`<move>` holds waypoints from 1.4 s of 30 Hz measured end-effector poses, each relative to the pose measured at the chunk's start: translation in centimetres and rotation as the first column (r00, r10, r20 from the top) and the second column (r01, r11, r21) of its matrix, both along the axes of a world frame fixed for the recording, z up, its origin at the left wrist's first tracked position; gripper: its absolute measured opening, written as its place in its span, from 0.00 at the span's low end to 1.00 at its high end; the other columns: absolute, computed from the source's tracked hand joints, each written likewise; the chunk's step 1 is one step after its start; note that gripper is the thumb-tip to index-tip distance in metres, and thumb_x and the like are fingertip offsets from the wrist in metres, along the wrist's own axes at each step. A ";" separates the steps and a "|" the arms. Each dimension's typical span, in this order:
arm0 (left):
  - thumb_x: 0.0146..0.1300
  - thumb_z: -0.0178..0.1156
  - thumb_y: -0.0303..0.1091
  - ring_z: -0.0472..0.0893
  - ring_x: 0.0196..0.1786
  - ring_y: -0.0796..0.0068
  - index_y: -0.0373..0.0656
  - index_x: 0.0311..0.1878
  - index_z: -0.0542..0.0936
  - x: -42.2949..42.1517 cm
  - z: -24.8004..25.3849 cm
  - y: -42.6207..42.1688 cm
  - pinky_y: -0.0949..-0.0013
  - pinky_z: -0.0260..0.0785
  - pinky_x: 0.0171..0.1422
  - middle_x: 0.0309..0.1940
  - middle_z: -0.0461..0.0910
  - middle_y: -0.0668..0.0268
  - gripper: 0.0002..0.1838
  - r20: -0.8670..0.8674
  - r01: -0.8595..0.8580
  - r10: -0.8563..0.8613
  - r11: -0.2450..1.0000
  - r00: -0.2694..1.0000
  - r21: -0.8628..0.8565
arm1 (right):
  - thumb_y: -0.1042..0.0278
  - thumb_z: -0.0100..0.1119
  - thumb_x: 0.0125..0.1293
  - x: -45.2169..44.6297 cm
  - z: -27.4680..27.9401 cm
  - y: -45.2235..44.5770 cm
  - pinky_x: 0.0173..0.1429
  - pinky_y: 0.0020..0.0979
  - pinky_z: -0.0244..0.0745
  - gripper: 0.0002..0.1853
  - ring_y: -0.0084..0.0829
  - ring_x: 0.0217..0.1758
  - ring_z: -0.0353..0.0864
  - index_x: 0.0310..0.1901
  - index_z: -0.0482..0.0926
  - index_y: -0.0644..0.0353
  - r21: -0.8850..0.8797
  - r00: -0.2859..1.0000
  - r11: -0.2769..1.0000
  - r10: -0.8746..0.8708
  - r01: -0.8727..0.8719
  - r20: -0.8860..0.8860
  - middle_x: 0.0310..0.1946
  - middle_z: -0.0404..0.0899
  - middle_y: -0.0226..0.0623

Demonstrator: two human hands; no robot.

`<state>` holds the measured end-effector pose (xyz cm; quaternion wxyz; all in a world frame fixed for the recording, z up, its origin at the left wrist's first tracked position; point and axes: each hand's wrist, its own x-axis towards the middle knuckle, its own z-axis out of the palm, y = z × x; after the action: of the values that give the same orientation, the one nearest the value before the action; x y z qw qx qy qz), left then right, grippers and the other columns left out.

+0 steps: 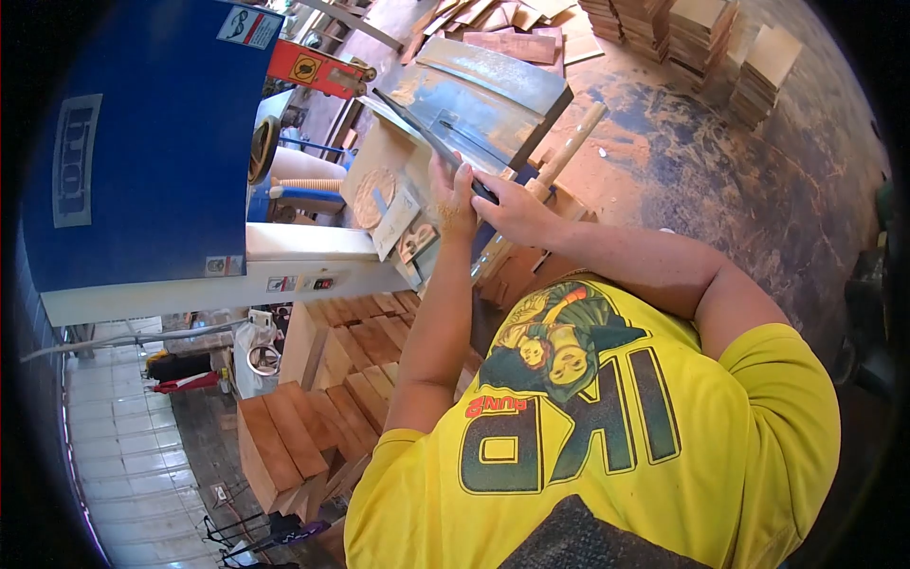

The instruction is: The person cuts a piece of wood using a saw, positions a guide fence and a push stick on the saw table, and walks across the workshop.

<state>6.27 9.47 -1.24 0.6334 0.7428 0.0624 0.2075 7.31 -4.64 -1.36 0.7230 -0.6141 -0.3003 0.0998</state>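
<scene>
Head view: our left hand (pixel 455 196) and right hand (pixel 519 212) close together, both gripping a dark strip (pixel 422 131).
The strip slants along the left edge of the counter (pixel 488 81), its far tip near the left corner; we cannot tell whether it touches. A pale rod (pixel 573 142) slants by the right edge. We have a blue machine (pixel 161 142) to our left, blocks (pixel 327 417) stacked beside our left arm, and boards (pixel 768 71) piled on the floor (pixel 682 133).

Dark strip (pixel 417 123); blue-and-white machine (pixel 161 142); red bar (pixel 318 70); yellow shirt (pixel 730 446), dark lettering (pixel 656 408).
</scene>
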 end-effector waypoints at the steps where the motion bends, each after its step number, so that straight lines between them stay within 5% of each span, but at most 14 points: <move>1: 0.64 0.59 0.42 0.67 0.64 0.72 0.33 0.71 0.56 0.0 -0.1 0.0 0.67 0.57 0.70 0.61 0.66 0.59 0.38 0.029 -0.006 0.005 0.999 1.000 0.037 | 0.62 0.48 0.65 0.1 0.0 -0.1 0.56 0.44 0.70 0.23 0.56 0.51 0.77 0.58 0.68 0.68 -0.035 1.000 0.999 0.012 -0.011 0.014 0.45 0.77 0.62; 4: 0.64 0.57 0.39 0.67 0.64 0.64 0.33 0.71 0.57 0.1 -0.5 0.0 0.63 0.62 0.66 0.61 0.66 0.54 0.36 0.058 -0.022 0.021 0.999 0.998 0.030 | 0.62 0.48 0.65 0.1 0.0 -0.2 0.55 0.44 0.70 0.24 0.55 0.50 0.78 0.58 0.68 0.69 -0.026 1.000 0.999 0.027 -0.027 0.005 0.45 0.77 0.62; 34: 0.61 0.58 0.32 0.66 0.66 0.66 0.35 0.73 0.55 -0.1 0.2 -0.3 0.65 0.60 0.70 0.67 0.62 0.57 0.38 0.111 0.021 -0.009 0.994 0.994 -0.111 | 0.60 0.47 0.67 0.0 0.5 -0.3 0.61 0.43 0.68 0.28 0.55 0.56 0.76 0.65 0.63 0.67 -0.066 0.997 0.997 0.041 -0.037 0.059 0.51 0.75 0.65; 42: 0.62 0.58 0.35 0.66 0.66 0.68 0.33 0.71 0.55 -0.4 0.2 -0.8 0.66 0.58 0.72 0.64 0.63 0.57 0.37 0.123 0.006 0.008 0.994 0.992 -0.114 | 0.59 0.49 0.65 0.5 0.7 -0.6 0.56 0.43 0.71 0.26 0.54 0.50 0.78 0.60 0.67 0.68 -0.125 0.996 0.988 0.089 -0.086 0.022 0.45 0.78 0.62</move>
<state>5.86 8.70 -1.00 0.6773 0.6912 0.0351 0.2495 7.83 -5.25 -0.62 0.6744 -0.6452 -0.3300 0.1415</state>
